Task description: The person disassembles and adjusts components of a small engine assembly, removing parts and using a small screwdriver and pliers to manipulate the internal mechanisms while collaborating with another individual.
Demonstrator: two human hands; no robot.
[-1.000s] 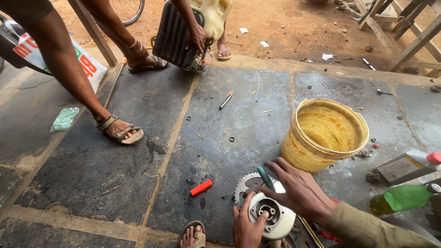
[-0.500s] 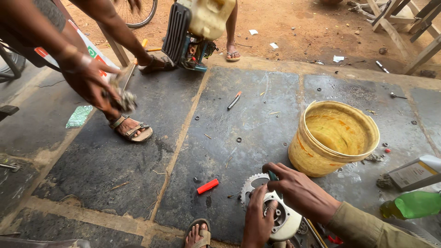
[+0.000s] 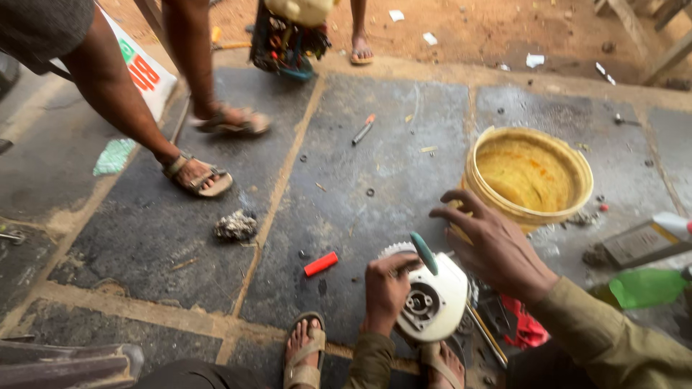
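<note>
Nearby, yellow bucket (image 3: 528, 175), orange residue inside

My sleeves and sandals
Olive-tan long sleeves cover both arms: left hand (image 3: 386, 292), right hand (image 3: 497, 248). Tan strapped sandals (image 3: 304, 353) at the frame's bottom.

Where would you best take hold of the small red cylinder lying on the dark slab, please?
Pinch the red cylinder across its middle, fingers on its two long sides, coming from above. It lies flat and slanted on the slab, apart from other things, near the left hand.
</note>
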